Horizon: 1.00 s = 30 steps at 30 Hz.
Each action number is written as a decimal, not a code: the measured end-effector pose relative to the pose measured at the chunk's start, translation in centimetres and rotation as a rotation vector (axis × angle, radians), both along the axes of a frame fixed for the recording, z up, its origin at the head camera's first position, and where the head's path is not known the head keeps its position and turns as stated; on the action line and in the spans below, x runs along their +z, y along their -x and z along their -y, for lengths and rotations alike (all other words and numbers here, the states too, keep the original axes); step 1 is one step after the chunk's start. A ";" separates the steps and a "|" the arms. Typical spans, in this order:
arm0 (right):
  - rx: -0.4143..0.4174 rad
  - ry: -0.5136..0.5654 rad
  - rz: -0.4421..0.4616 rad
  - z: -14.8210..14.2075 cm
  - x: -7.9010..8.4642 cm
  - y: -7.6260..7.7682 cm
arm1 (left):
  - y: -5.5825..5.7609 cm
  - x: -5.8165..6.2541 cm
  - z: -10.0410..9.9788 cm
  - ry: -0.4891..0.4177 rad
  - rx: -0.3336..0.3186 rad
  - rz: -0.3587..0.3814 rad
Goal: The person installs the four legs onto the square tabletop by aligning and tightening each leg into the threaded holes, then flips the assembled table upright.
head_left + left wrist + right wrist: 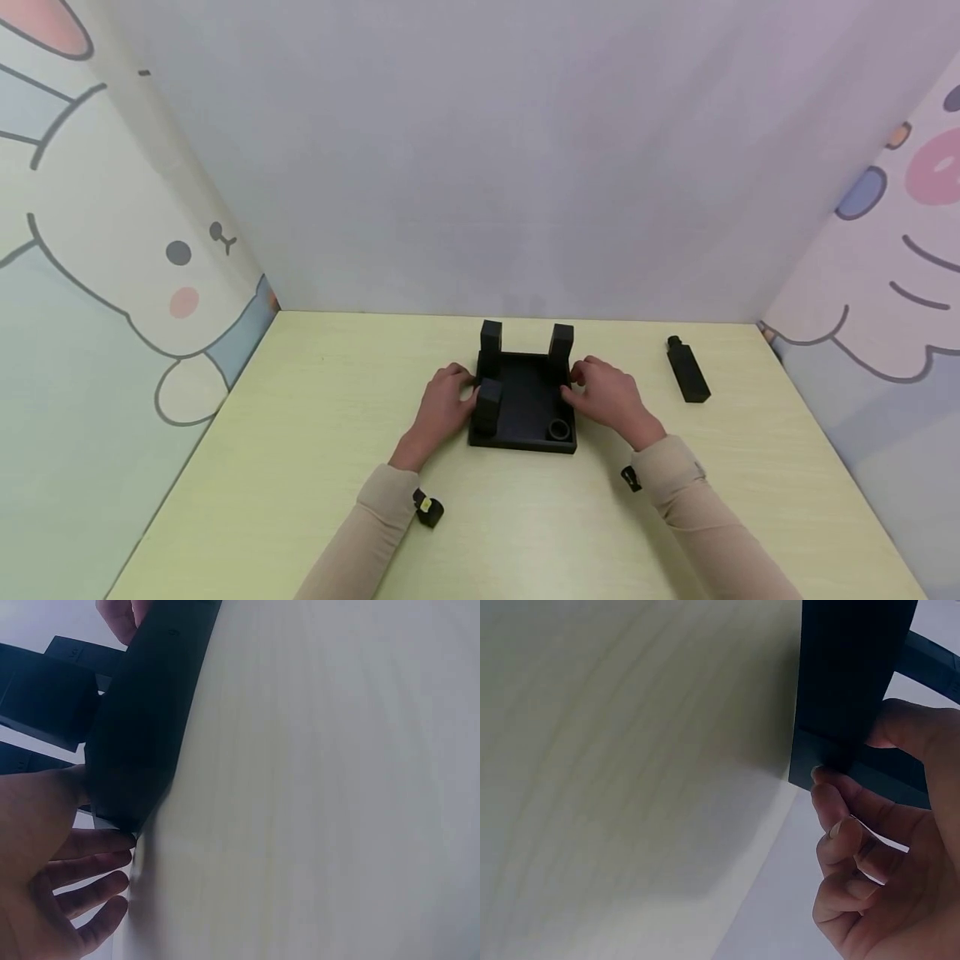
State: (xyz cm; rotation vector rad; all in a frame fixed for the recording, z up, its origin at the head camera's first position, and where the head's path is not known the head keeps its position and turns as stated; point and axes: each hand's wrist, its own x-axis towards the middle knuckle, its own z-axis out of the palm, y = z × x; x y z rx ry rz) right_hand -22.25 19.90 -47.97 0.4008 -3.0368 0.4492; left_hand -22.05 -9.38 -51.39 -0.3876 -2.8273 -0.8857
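A black square base [521,400] with a low rim lies on the table, three block-shaped legs standing up from it. Its near right corner holds a round socket [558,430] with no leg in it. At the left side, my left hand [445,404] pinches the rim, thumb inside and fingers outside; the left wrist view shows the other fingers spread along the edge. My right hand [609,393] grips the opposite rim between thumb and forefinger, with its remaining fingers curled in the right wrist view. A loose black leg [688,372] with a narrow round end lies to the right.
The pale wooden table [300,467] meets a plain light wall [480,183] at the back. Cartoon-printed side walls [172,275] stand left and right. A small black device [428,508] sits by the left cuff.
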 end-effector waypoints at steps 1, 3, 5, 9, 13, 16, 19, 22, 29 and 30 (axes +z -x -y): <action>-0.004 -0.003 0.000 0.0 0.0 0.0 | 0.0 0.0 0.0 -0.002 -0.001 0.003; -0.009 -0.012 0.000 0.1 0.0 0.1 | 0.0 0.0 0.0 0.005 -0.001 0.000; -0.008 -0.019 0.001 0.1 0.0 0.1 | 0.0 0.0 -0.1 0.004 0.000 0.002; -0.005 -0.029 0.005 0.0 0.1 0.1 | 0.1 0.1 -0.1 0.012 -0.006 0.005; -0.011 -0.024 0.014 0.1 -0.1 0.1 | 0.0 0.5 0.1 0.010 -0.023 0.043; -0.015 -0.019 0.015 0.2 -0.2 0.1 | -0.1 1.0 0.4 -0.020 -0.037 0.065; -0.018 -0.017 0.004 0.3 -0.3 0.0 | -0.4 1.7 0.8 -0.068 -0.036 0.064; -0.018 -0.014 -0.010 0.3 -0.4 0.0 | -0.8 2.6 1.1 -0.122 -0.039 0.030; -0.027 -0.007 -0.029 0.5 -0.5 -0.2 | -2.3 4.1 1.1 -0.249 -0.076 -0.055; -0.029 -0.005 -0.030 0.5 -0.6 -0.3 | -2.6 4.3 1.0 -0.268 -0.079 -0.062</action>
